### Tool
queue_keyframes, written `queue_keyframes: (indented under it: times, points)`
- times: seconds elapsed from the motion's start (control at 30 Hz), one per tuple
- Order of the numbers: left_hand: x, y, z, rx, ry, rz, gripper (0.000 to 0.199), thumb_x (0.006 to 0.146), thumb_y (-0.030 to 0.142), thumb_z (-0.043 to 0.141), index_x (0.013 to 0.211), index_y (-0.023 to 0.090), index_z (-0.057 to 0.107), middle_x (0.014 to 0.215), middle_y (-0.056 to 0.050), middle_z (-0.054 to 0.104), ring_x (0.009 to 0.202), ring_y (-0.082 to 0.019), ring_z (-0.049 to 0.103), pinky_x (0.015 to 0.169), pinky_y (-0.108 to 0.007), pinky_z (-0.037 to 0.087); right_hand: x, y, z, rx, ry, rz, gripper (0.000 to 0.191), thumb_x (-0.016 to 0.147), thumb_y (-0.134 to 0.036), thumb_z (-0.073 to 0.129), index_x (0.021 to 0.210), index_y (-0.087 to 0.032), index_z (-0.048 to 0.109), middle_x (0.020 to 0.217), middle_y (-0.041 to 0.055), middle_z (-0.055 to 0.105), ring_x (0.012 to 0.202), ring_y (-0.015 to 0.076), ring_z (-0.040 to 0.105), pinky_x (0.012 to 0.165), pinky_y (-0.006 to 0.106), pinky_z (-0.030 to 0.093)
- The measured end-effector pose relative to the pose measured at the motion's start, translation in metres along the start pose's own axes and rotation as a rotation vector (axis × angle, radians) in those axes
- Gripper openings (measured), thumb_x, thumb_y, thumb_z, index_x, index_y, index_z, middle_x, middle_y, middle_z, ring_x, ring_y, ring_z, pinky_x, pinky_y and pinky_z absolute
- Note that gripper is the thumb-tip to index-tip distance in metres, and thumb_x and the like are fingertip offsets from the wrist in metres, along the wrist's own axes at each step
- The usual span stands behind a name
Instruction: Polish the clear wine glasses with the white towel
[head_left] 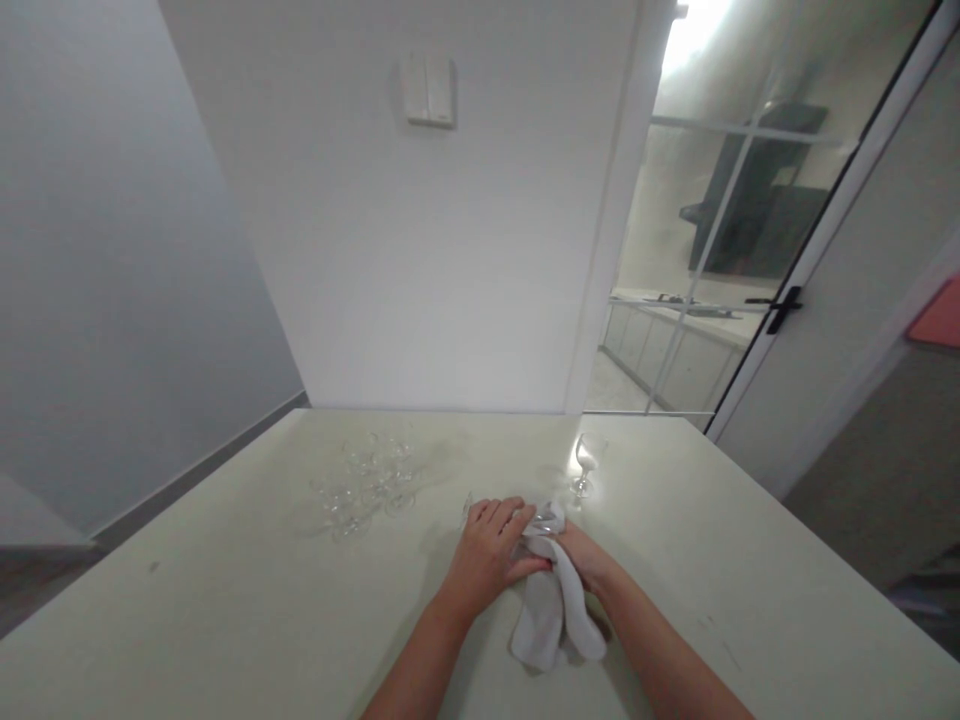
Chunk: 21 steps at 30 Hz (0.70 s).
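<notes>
My left hand (489,552) is closed round a small clear glass (467,508), whose edge shows just past the fingertips. A white cloth (541,618) is bunched between my two hands and hangs down onto the table. My right hand (579,556) grips this cloth from the right, its fingers mostly hidden behind the folds. Part of something clear and shiny shows in the cloth's top folds. Beyond my right hand, a stemmed glass (584,464) stands upright on the table.
Several clear glasses (367,485) are grouped on the left part of the pale table (225,600). A white wall with a switch (428,92) rises behind the table's far edge. To the right is a glazed door with a black handle (784,310).
</notes>
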<state>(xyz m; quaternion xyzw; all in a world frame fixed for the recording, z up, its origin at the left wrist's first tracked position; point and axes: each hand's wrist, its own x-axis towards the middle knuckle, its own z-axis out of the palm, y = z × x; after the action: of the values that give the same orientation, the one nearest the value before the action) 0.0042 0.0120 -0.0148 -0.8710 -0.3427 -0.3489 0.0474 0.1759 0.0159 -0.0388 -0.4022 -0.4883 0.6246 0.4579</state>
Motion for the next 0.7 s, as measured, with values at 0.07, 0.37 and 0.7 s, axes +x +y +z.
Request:
queue_keyframes:
  times: [0.07, 0.37, 0.7]
  points:
    - [0.000, -0.001, 0.000, -0.024, 0.015, -0.010, 0.063, 0.075, 0.064, 0.064, 0.120, 0.020, 0.059, 0.115, -0.013, 0.066, 0.107, -0.028, 0.060, 0.093, -0.042, 0.041, -0.003, -0.008, 0.001, -0.021, -0.044, -0.016, 0.033, 0.064, -0.038, 0.077, 0.086, -0.014, 0.069, 0.082, 0.0062, 0.069, 0.079, 0.0194, 0.063, 0.077, 0.032, 0.051]
    - [0.000, -0.003, -0.002, -0.713, 0.303, -0.559, 0.064, 0.087, 0.068, 0.042, 0.127, 0.020, 0.043, 0.110, -0.010, 0.063, 0.089, -0.019, 0.064, 0.084, -0.036, 0.049, -0.006, -0.016, 0.011, -0.060, 0.357, -0.199, 0.040, 0.068, -0.048, 0.070, 0.094, -0.018, 0.066, 0.096, 0.0067, 0.070, 0.092, 0.0225, 0.063, 0.090, 0.038, 0.048]
    - [0.010, 0.012, 0.000, -1.061, 0.319, -0.741, 0.065, 0.085, 0.073, 0.037, 0.106, 0.017, 0.059, 0.107, -0.011, 0.067, 0.104, -0.023, 0.062, 0.093, -0.039, 0.047, -0.011, -0.003, 0.034, -0.480, 0.128, -0.377, 0.040, 0.070, -0.022, 0.057, 0.109, -0.019, 0.064, 0.120, 0.0088, 0.065, 0.114, 0.0233, 0.057, 0.108, 0.040, 0.037]
